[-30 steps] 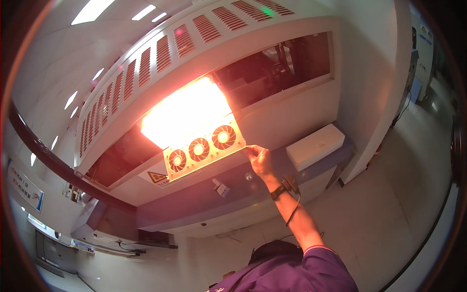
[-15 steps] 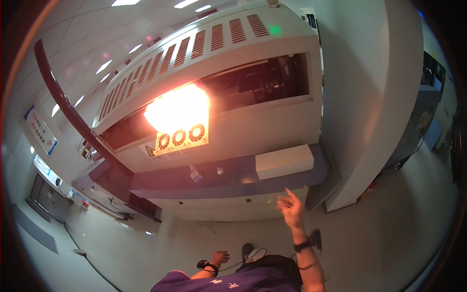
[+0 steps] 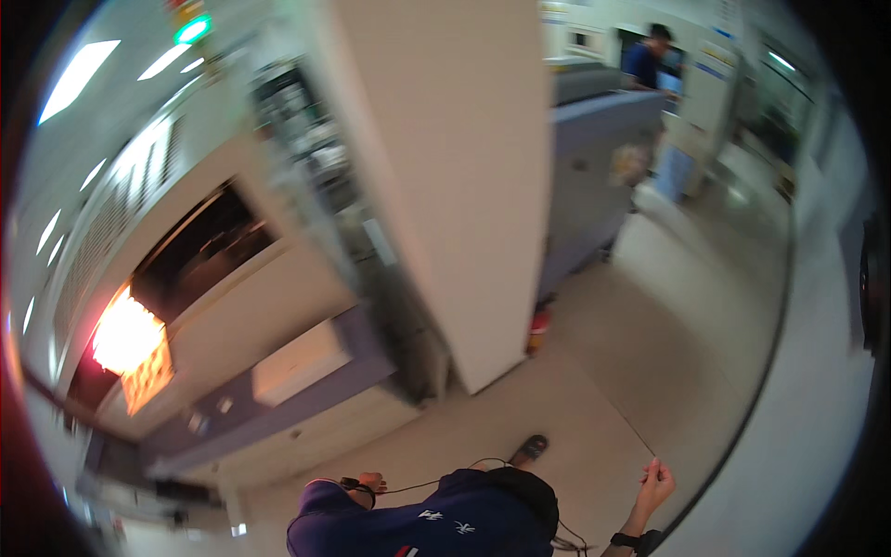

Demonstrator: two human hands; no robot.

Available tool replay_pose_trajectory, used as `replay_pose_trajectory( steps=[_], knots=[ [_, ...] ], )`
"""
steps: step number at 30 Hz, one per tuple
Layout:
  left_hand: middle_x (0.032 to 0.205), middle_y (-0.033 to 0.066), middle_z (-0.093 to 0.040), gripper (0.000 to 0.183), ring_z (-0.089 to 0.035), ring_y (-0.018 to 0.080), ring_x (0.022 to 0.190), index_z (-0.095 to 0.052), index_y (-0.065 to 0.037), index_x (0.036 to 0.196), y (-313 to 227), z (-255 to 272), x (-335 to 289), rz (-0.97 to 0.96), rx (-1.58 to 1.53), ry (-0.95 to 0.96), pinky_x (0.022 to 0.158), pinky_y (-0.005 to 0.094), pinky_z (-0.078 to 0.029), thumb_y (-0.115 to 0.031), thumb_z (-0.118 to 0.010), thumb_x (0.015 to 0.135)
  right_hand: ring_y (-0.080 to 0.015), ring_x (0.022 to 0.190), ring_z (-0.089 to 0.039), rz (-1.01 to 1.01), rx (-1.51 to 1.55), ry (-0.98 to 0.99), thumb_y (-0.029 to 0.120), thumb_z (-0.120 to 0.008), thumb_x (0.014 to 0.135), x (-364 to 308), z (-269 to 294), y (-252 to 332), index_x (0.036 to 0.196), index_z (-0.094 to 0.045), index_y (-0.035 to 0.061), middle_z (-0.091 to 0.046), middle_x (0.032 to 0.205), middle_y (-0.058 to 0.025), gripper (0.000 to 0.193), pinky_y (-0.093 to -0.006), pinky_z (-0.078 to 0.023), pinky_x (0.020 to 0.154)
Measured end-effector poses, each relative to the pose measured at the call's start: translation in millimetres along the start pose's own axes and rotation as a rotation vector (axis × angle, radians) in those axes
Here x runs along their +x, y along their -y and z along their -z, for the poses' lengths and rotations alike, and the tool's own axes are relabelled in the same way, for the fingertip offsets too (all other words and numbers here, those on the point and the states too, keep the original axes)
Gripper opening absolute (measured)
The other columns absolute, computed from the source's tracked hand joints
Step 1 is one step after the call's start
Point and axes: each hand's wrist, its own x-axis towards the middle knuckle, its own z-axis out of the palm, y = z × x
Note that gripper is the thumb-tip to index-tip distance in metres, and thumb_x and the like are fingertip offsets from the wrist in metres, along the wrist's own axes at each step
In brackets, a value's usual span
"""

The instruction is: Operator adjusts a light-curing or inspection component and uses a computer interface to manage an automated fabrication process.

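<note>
My left hand (image 3: 374, 482) hangs low beside my body, a dark band at its wrist. It is small and blurred, but its fingers look loosely open and I see nothing in them. My right hand (image 3: 656, 485) is out to the right over the floor, fingers loosely bent and a little apart, with no object visible in it. A dark band (image 3: 626, 539) sits on that wrist. Neither hand touches the large white machine (image 3: 306, 288) at the left. A glowing lamp unit (image 3: 128, 336) shines in its opening, and a white box (image 3: 302, 362) lies on its blue-grey ledge.
A broad pale pillar (image 3: 436, 186) stands ahead, with a red object (image 3: 539, 327) at its foot. Beyond it is a blue-grey machine (image 3: 599, 176). Another person (image 3: 645, 65) stands far back. The floor (image 3: 594, 399) runs along a pale wall at right. Cables hang around my body.
My view has swung to the right, so the lit machine now lies at the left. My right hand has dropped lower and farther right; its pointing finger has bent. Another person has come into view.
</note>
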Motion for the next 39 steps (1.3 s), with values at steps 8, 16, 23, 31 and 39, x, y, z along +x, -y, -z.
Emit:
replay_pose_trajectory(
  steps=[8,16,23,31,39],
  knots=[
    [0.079,0.005,-0.068,0.018,-0.067,0.0214,0.076,-0.068,-0.007,0.094,-335.7,-362.4,-16.1,-0.696,0.685,0.605,0.059,0.0326,-0.051,-0.025,-0.069,0.09,-0.01,0.052,-0.058,-0.226,-0.142,-0.541,0.019,-0.069,0.098,76.4,122.5,-50.0,0.095,-0.071,-0.0057,-0.068,0.071,-0.0085,0.025,-0.0241,-0.046,0.048],
    [0.103,0.0081,-0.072,0.039,-0.068,0.0179,0.089,-0.066,0.0,0.125,-568.0,-675.9,-282.1,-0.985,0.565,0.821,0.077,0.0315,-0.055,-0.03,-0.058,0.102,-0.018,0.066,-0.067,-0.327,-0.178,-0.847,0.019,-0.071,0.095,246.3,72.9,0.6,0.108,-0.077,-0.0036,-0.076,0.082,-0.0124,0.026,-0.0325,-0.054,0.063],
    [0.074,0.003,-0.064,0.028,-0.058,0.0203,0.061,-0.066,-0.005,0.097,-610.5,-736.0,-129.8,-0.746,0.356,1.096,0.055,0.0359,-0.045,-0.031,-0.057,0.102,-0.0128,0.06,-0.065,-0.01,-0.014,-0.364,0.013,-0.07,0.096,617.5,-3.0,-25.9,0.106,-0.073,-0.0072,-0.069,0.071,-0.0092,0.023,-0.0241,-0.05,0.052],
    [0.101,0.0079,-0.063,0.027,-0.059,0.0265,0.088,-0.065,-0.007,0.113,-684.7,-714.8,-164.2,-0.305,0.766,0.295,0.073,0.042,-0.047,-0.028,-0.06,0.096,-0.0132,0.062,-0.066,0.185,-0.046,0.066,0.02,-0.067,0.1,966.9,-120.7,89.1,0.095,-0.072,-0.0066,-0.07,0.073,-0.0088,0.027,-0.0268,-0.053,0.055],
    [0.128,0.0129,-0.062,0.041,-0.06,0.0327,0.114,-0.064,-0.008,0.128,-927.1,-963.5,-158.4,-0.646,0.787,0.373,0.092,0.0482,-0.048,-0.025,-0.063,0.091,-0.0147,0.065,-0.069,0.017,0.07,0.092,0.003,-0.07,0.092,1172.2,-243.1,100.7,0.101,-0.073,-0.0076,-0.073,0.082,-0.0112,0.014,-0.0256,-0.055,0.057]
  ],
)
